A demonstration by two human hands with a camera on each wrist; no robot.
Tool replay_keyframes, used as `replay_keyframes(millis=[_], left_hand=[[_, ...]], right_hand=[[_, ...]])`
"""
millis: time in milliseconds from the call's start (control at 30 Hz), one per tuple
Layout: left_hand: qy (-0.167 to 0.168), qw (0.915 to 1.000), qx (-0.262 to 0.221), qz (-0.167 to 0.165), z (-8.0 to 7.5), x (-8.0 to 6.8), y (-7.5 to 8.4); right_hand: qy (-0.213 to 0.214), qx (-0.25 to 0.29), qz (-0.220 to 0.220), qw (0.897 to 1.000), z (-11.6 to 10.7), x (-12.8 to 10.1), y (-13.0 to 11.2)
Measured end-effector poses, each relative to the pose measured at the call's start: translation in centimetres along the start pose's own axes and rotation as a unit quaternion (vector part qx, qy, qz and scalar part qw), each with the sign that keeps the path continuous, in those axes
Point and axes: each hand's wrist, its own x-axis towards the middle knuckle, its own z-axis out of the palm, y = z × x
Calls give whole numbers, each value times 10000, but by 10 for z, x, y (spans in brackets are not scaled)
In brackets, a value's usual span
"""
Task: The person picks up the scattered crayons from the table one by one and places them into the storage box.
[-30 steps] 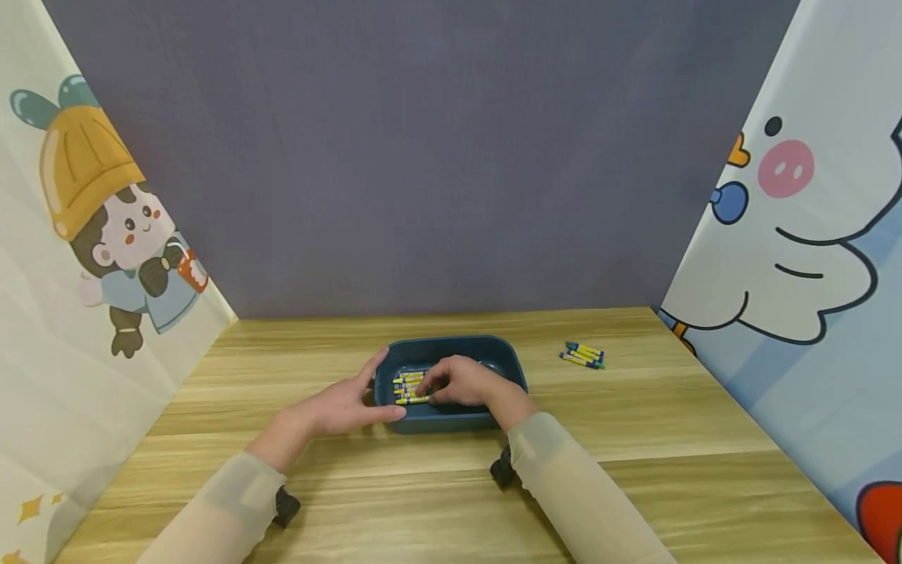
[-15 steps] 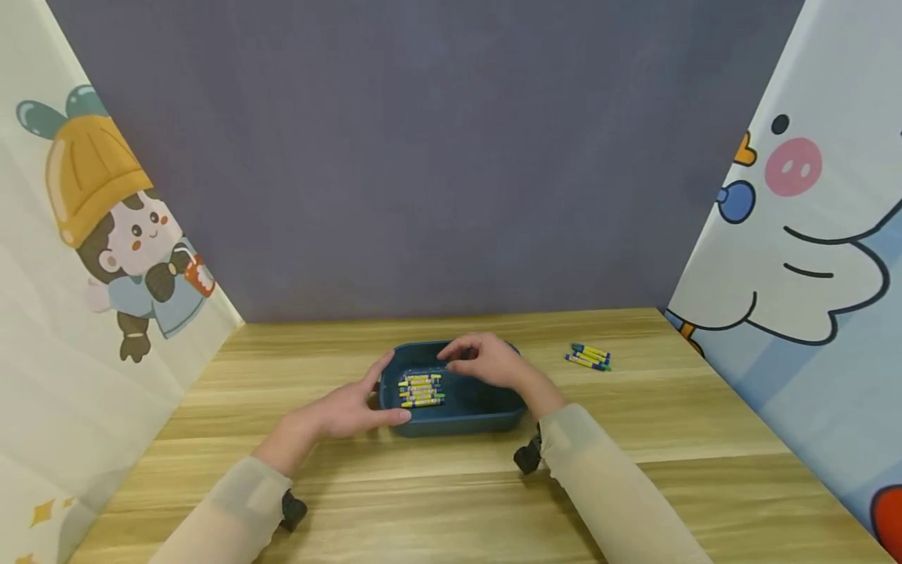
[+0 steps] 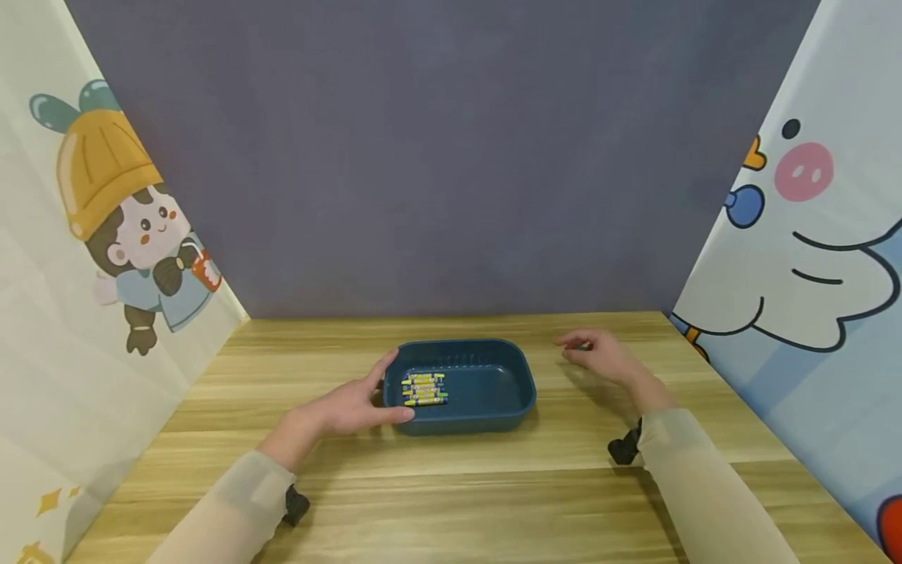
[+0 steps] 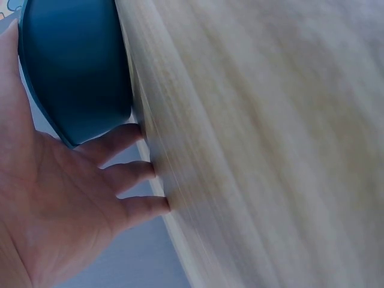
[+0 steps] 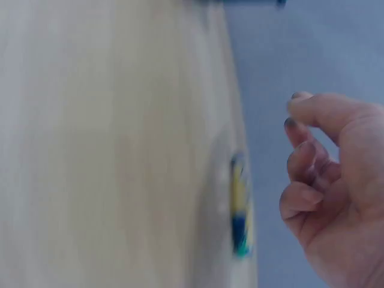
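Observation:
A dark teal box stands mid-table, with several yellow-wrapped crayons lying side by side in its left end. Around that end my left hand is spread, its thumb on the front rim and its fingers along the outer wall. The left wrist view shows other fingertips of this hand resting on the tabletop. To the right of the box, my right hand hovers with loosely bent fingers and nothing between them. Under it lie loose crayons, yellow with blue and a green tip, mostly hidden in the head view.
The wood-grain table runs back to a grey upright panel. White panels with cartoon prints flank it on both sides. Dark wrist cameras stick out below the sleeves.
My right hand has left the crayons in the box, lifted over the rim and moved right to above the loose crayons. The left hand stays at the box's left end.

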Motion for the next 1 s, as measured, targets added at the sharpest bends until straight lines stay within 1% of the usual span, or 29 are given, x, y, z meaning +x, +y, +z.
replay_keyframes(millis=[133, 200, 300, 467, 800, 1000], left_hand=[[-18, 10000, -4, 24, 0, 0, 0], [-8, 10000, -2, 44, 0, 1, 1], [-5, 10000, -12, 62, 0, 1, 1], [-23, 10000, -43, 66, 0, 0, 1], [-63, 10000, -42, 57, -1, 1, 2], [-38, 10000, -29, 83, -1, 1, 0]], right_hand=[[-93, -648, 198, 9977, -13, -15, 22], [-113, -857, 261, 9959, -16, -20, 28], [-181, -1036, 226, 9942, -19, -22, 34], [-224, -1098, 198, 9935, -20, -22, 38], [-230, -1181, 173, 9926, -21, -24, 34], [-327, -1302, 177, 9908, -21, -24, 35]])
